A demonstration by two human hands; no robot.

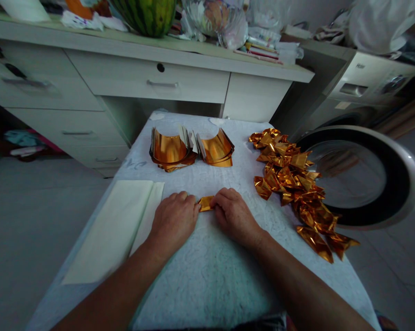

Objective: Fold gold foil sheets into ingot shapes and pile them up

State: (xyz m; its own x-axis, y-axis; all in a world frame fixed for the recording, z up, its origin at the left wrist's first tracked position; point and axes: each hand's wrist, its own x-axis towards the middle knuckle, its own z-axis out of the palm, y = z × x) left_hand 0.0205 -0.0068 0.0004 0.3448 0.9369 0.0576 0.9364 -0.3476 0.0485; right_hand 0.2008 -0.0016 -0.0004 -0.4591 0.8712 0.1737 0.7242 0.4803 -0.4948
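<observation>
A small folded piece of gold foil paper [206,203] lies flat across the middle of the cloth-covered table. My left hand [177,214] has its fingers curled down on the paper's left end. At the opposite end, my right hand [233,214] pinches the foil between thumb and fingers. Beyond both hands stand two stacks of curved gold foil sheets, the left stack [169,149] and the right stack [216,149]. To the right is a heap of folded gold foil pieces [286,177]. Pale paper sheets [112,225] lie beside my left forearm.
A white desk with drawers [152,82] runs along the back, bearing a watermelon [145,16], a clear bowl [207,18] and plastic bags. At the right stands a washing machine [352,92], its round door [406,184] swung open near the heap.
</observation>
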